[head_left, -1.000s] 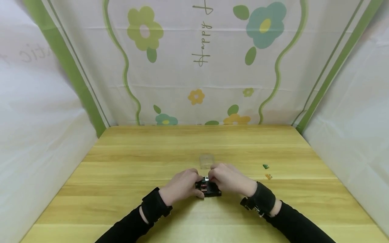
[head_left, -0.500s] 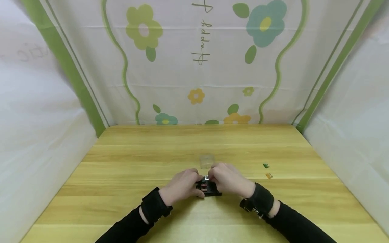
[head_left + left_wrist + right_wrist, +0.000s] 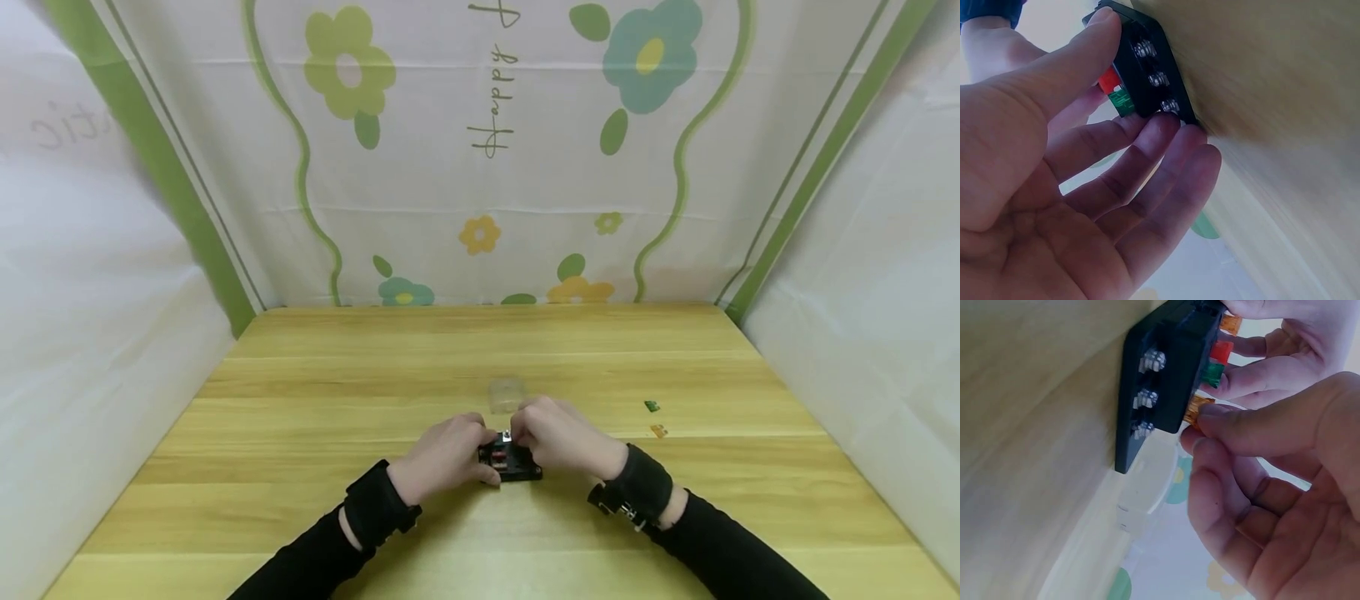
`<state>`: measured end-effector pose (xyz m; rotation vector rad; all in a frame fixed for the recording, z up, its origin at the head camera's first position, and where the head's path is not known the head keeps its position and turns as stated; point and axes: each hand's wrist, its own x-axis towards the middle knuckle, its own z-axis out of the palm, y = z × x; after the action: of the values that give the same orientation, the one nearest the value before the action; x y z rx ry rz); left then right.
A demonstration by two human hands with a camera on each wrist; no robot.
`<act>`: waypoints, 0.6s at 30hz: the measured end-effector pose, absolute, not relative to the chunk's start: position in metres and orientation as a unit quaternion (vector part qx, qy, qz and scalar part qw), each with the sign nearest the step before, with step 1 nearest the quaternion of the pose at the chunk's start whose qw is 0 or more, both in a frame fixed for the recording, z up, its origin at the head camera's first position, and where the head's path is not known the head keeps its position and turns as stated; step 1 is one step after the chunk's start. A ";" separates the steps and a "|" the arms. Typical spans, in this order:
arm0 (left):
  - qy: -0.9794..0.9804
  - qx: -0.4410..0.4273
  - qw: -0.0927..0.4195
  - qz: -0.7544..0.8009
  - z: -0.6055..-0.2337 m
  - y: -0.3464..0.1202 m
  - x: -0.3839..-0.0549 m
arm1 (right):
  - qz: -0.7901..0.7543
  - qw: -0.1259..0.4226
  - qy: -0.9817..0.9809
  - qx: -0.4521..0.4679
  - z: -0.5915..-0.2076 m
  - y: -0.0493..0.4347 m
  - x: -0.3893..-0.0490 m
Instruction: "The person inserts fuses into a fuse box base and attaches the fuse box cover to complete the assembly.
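Head view's got a black fuse block sitting on the bench, left hand gripping it between thumb and fingers. On the right wrist cam, the right hand pinches an orange fuse at the block's edge, green fuse and red fuse further along. Clear cover sits just beyond; a green piece and orange piece lie off right.

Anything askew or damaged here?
No visible damage or spill at the black block. One oddity: the "Happy" lettering on the backdrop runs sideways, perhaps because it was hung turned.
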<state>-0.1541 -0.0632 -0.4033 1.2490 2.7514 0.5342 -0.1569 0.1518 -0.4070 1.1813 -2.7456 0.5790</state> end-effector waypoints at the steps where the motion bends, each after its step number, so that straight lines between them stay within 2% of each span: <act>1: 0.896 0.407 0.038 0.174 -0.403 -0.063 -0.154 | 0.193 0.046 -0.900 0.389 -0.407 0.152 -0.157; 11: 0.894 0.414 0.039 0.168 -0.400 -0.064 -0.154 | 0.195 0.058 -0.900 0.386 -0.407 0.153 -0.157; 18: 0.897 0.406 0.041 0.173 -0.401 -0.065 -0.154 | 0.179 0.037 -0.897 0.403 -0.405 0.154 -0.158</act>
<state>-0.1541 -0.0650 -0.4014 1.2428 2.7455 0.5288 -0.1580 0.1544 -0.4053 1.2360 -2.7527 0.5494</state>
